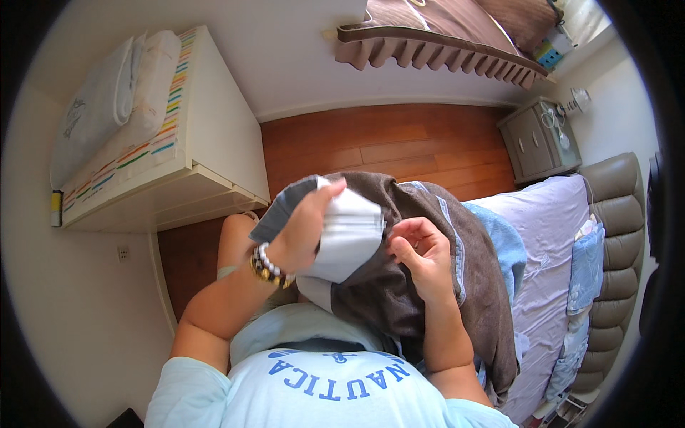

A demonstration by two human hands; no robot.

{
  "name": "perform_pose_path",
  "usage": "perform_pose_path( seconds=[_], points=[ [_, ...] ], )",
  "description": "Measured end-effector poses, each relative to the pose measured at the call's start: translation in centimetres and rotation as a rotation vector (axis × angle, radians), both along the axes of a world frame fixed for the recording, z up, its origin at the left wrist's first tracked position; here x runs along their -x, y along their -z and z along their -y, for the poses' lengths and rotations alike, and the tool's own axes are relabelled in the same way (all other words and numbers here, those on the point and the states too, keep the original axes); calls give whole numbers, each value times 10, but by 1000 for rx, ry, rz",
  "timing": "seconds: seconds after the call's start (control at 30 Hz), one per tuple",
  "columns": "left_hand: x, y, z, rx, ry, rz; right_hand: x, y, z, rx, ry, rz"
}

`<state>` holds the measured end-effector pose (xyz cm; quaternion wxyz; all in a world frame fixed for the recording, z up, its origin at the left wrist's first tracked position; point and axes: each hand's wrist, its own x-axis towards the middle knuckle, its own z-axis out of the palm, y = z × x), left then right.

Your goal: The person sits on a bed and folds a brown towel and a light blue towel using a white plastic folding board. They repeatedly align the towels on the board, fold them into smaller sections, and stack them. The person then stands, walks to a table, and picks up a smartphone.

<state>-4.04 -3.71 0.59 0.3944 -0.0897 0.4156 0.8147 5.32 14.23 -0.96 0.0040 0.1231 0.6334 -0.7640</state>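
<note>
My left hand (302, 230), with beaded bracelets at the wrist, grips a white fabric band (348, 230) gathered into folds. The band runs along a large brown cloth (374, 299), which looks like a curtain, and a grey flap (289, 206) stands out beyond my left hand. Close to the band's right end is my right hand (425, 254), thumb and fingers curled toward it. Thin, blurred pieces show at that end, and whether my right fingers hold anything is unclear. The brown cloth hangs across my lap and over the bed, with light blue patterned trim (452, 241) along it.
A bed with a lilac sheet (551, 257) and padded headboard (610, 257) lies to the right. Beyond it stands a grey nightstand (535, 139) with a lamp (579, 100). A white cabinet (230, 107) holding packed bags (101, 107) is at left. A brown ruffled cover (439, 51) lines the window ledge.
</note>
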Motion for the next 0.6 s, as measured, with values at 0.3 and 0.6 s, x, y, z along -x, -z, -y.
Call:
perform_pose_path(
  seconds=[0.3,0.6],
  points=[
    [23,68,-17,128,372,-587,8,19,-50,91,205,33],
    [-18,75,-32,410,266,-731,-17,44,-113,-270,110,43]
  ],
)
